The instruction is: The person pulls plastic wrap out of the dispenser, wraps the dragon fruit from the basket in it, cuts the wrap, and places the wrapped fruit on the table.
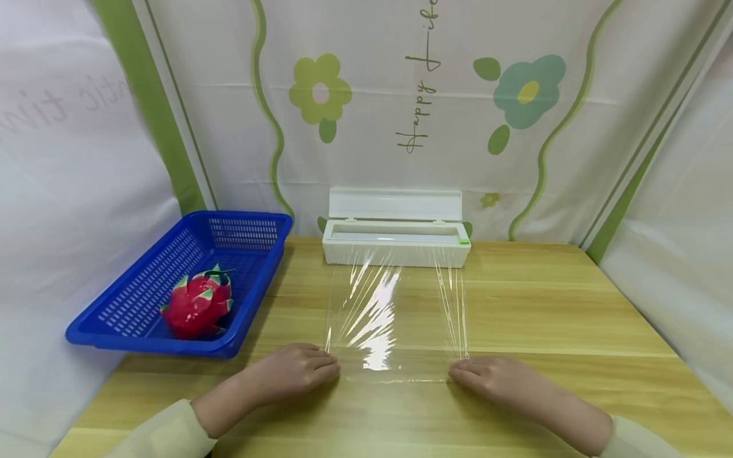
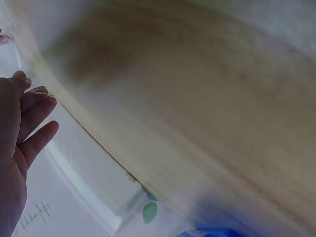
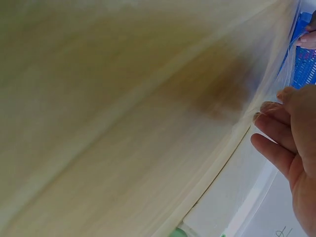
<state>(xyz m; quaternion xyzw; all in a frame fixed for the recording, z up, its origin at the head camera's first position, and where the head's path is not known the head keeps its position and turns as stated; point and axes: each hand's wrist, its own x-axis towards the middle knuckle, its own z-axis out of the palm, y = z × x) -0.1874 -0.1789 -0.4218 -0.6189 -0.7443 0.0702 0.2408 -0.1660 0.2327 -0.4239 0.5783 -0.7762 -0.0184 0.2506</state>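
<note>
A sheet of clear plastic wrap [image 1: 372, 324] stretches from the white dispenser box [image 1: 395, 254] at the back toward the front of the table. My left hand [image 1: 294, 370] pinches its near left corner between thumb and fingers. At the near right corner my right hand [image 1: 487, 375] pinches the film in the same way. Creases run from both corners back to the box, and the film shines at its middle. The box's lid [image 1: 395, 205] stands up behind it. In both wrist views the film's edge shows at the fingertips [image 2: 45, 94].
On the left stands a blue plastic basket [image 1: 260, 305] holding a red dragon fruit [image 1: 197, 304]. The wooden table [image 1: 550, 305] extends to the right of the film. A white curtain with printed flowers [image 1: 366, 127] hangs behind the box and along both sides.
</note>
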